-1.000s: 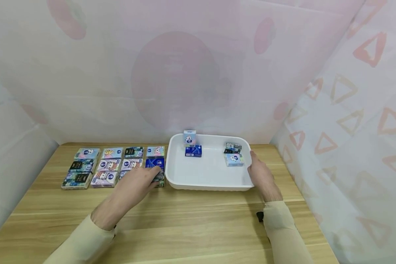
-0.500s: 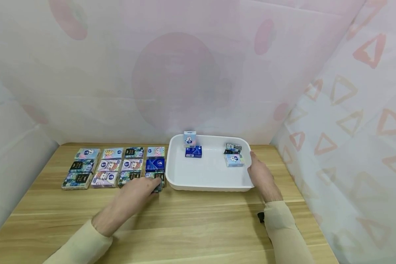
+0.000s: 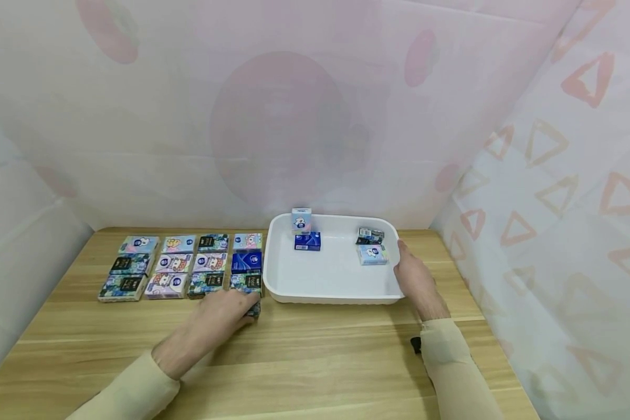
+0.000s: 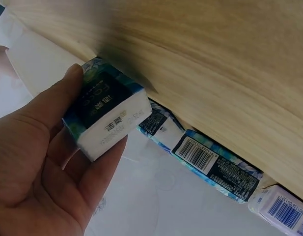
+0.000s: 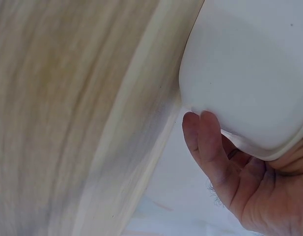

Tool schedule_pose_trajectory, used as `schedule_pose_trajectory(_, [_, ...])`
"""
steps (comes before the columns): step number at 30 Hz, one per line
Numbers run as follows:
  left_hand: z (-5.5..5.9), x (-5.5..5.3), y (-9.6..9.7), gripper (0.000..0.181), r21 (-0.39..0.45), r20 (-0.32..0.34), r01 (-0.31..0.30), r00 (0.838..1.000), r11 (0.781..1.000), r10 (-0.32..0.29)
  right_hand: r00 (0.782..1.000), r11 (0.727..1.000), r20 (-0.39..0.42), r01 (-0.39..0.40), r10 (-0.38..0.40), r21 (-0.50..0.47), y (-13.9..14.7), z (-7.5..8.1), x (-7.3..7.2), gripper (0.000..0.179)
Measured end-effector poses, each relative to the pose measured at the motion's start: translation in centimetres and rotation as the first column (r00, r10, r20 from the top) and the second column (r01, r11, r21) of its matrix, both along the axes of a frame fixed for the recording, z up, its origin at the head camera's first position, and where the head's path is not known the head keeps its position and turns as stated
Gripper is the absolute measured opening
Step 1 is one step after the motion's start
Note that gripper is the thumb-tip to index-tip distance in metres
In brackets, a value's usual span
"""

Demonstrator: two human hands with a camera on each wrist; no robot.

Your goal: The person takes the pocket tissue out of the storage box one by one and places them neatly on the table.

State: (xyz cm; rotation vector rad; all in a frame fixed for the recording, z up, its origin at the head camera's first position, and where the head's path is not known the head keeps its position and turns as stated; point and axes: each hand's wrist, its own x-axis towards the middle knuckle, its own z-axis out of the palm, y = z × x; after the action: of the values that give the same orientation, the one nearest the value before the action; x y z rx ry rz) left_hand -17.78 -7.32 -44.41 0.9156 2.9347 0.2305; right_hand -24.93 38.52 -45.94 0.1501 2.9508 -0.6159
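My left hand (image 3: 220,312) grips a small tissue pack (image 4: 114,105) with a dark blue-green floral print and a black label. In the left wrist view the thumb lies on one face and the fingers lie against the opposite side. Held just in front of the right-hand column of packs, it sits close to another floral tissue pack (image 3: 245,282). My right hand (image 3: 416,280) holds the right rim of a white plastic tray (image 3: 333,300). Its fingers (image 5: 212,142) curve against the outer wall in the right wrist view; the thumb is hidden there.
Several tissue packs stand in columns left of the tray, including a blue pack (image 3: 247,262) and a lilac pack (image 3: 167,284). Inside the tray are a blue pack (image 3: 307,241), two light-blue packs (image 3: 373,255) and a dark floral pack (image 3: 370,235). A fabric wall (image 3: 278,116) rises behind.
My left hand has moved toward the table's front with the floral pack, uncovering the blue pack and the floral packs behind it. My right hand and the tray have stayed put.
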Motion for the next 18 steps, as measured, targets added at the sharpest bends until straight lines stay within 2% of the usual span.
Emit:
schedule_pose_trajectory(4, [0.1,0.1,0.0,0.023,-0.024,-0.029,0.004,1.0,1.0,-0.004,1.0,1.0,0.001,-0.002,0.002,-0.006,-0.1,0.0,0.1,0.068])
schedule_pose_trajectory(7, [0.4,0.2,-0.1,0.026,-0.041,-0.018,0.006,1.0,0.999,-0.006,1.0,1.0,-0.003,-0.007,0.007,0.002,-0.1,0.1,0.1,0.069])
schedule_pose_trajectory(13, [1.5,0.7,-0.4,0.033,-0.077,0.056,-0.013,0.998,0.997,0.018,1.0,1.0,-0.007,-0.006,0.006,0.005,-0.1,0.1,0.2,0.069])
schedule_pose_trajectory(18, [2.1,0.9,-0.7,0.034,-0.071,0.13,-0.025,0.991,0.997,0.034,1.0,1.0,0.006,0.002,-0.002,0.01,-0.1,0.1,0.1,0.069])
